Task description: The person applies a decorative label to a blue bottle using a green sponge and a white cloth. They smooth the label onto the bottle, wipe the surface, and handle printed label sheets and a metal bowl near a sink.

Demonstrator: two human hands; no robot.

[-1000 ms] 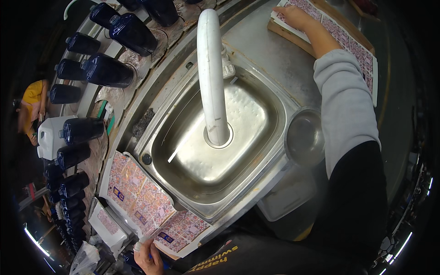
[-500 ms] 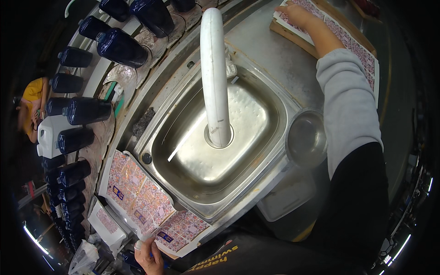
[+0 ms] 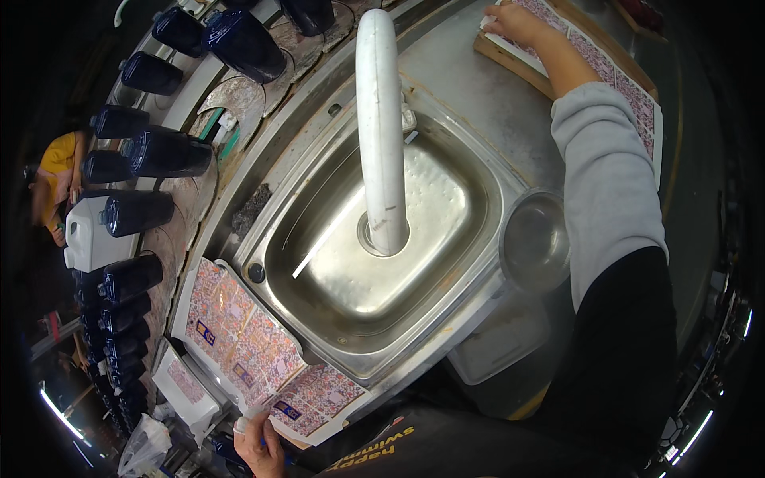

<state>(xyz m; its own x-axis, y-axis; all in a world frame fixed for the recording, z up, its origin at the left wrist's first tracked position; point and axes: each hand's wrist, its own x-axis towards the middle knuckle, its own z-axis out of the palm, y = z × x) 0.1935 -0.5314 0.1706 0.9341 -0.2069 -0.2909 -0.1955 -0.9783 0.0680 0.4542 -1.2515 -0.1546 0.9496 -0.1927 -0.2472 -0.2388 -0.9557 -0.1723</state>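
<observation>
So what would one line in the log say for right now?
left hand: on patterned sheets beside sink | right hand: on patterned stack on wooden board | white pipe: over drain

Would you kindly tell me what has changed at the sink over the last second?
Very little. The right hand rests on the patterned sheets at the far right as before, and the left hand stays at the edge of the sheets beside the sink. The dark bottles appear shifted slightly in the picture, seemingly from a small head movement. The white pipe and round bowl are unchanged.
</observation>
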